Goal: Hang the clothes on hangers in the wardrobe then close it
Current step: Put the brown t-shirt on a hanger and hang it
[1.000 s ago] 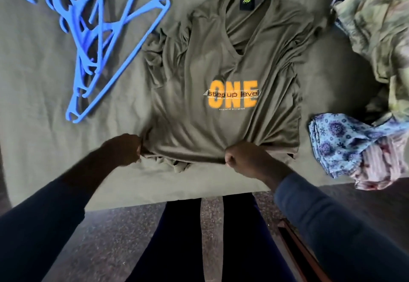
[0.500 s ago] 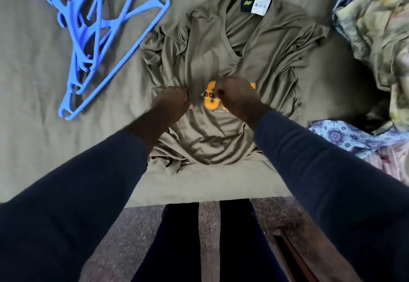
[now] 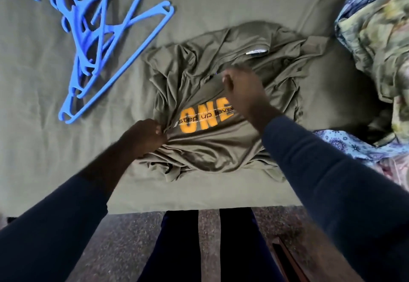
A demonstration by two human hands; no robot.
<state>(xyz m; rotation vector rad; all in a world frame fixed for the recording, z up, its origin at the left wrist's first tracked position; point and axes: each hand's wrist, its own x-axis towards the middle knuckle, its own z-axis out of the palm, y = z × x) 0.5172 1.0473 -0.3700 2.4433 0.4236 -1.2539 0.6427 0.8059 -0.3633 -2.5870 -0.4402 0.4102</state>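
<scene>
Head view: olive T-shirt [image 3: 212, 149], orange "ONE" print, lies bunched and creased.

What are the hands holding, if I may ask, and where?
The olive T-shirt: the left hand grips bunched fabric beside the print, the right hand fabric above it.

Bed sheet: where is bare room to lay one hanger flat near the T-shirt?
Widest bare patch: the sheet left of the T-shirt, below the blue hangers, down to the near edge. A second strip runs beyond the shirt, between hangers and the patterned clothes heap. The right side is crowded: the heap and a floral cloth lie close to the shirt.
</scene>
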